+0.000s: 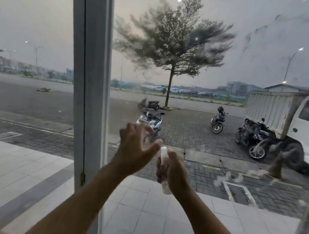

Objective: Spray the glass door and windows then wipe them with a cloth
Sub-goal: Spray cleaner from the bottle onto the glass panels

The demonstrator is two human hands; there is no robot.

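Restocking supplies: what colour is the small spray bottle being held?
Small plastic spray bottle: translucent white; head view.

Pale spray bottle [164, 155] near smeared glass [263, 44]

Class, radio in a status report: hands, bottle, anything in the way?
Right hand grips bottle. Left hand open beside its top. Glass streaked, unobstructed.

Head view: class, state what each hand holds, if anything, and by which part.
The right hand holds the spray bottle; its grip is round the bottle's middle, top and base showing. The left hand holds nothing, fingers open beside the top.
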